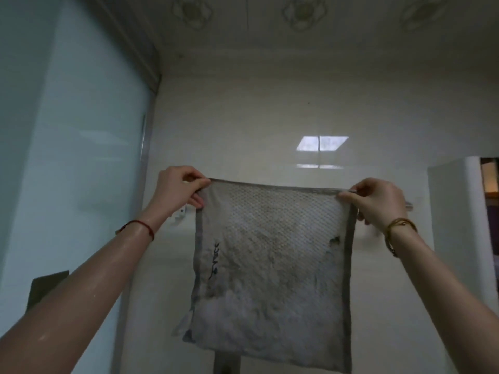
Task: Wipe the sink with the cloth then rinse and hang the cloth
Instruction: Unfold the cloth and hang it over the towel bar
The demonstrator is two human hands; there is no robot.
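Here we pinch the cloth [272,265] by its two top corners: our left hand [179,188] has thumb and fingers closed on the left corner, our right hand [376,202] does the same on the right, and the top edge is drawn nearly taut between them. The cloth hangs flat and square in front of the wall [270,109], raised to about head height, its lower edge falling free. Just behind it, a bracket [179,213] shows by the left hand and a rail end [409,204] juts out past the right, so we judge a rail runs behind the cloth at hand level, though most of it is hidden. No sink is in view. Judging by the spread cloth and our wet-looking forearms, wiping and rinsing seem done, and only draping it over the rail is left. The cloth is thin and pale grey with a darker hem, a waffle weave near the top and a fluffier pile lower down; it is stained, carries a small dark mark on the left and has what looks like a small hole near the right edge. The wall is glossy tile, with a frosted glass panel [81,130] to the left.
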